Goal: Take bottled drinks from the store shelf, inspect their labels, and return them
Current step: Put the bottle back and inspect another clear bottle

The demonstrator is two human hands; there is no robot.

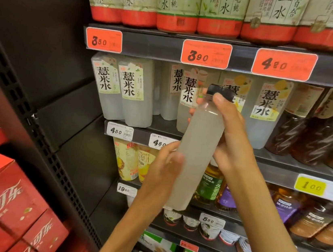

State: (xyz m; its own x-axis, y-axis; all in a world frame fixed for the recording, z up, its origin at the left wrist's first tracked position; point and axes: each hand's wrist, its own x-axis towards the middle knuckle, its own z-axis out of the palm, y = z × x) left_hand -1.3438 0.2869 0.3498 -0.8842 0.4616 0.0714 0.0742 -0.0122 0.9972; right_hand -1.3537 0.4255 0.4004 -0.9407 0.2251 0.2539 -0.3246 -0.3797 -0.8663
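I hold a tall square bottle of cloudy white drink with a black cap in front of the shelves, tilted a little to the right. Its plain back faces me, so the label is hidden. My right hand grips the upper part just under the cap, thumb on the near side. My left hand holds the lower part, thumb lying across the bottle's front. Behind it stands a row of matching cloudy bottles with white labels on the middle shelf.
Red-bottomed bottles fill the top shelf above orange price tags. Dark tea bottles stand at the right. Yellow juice bottles and other drinks sit on lower shelves. Red cola cartons are stacked at the left.
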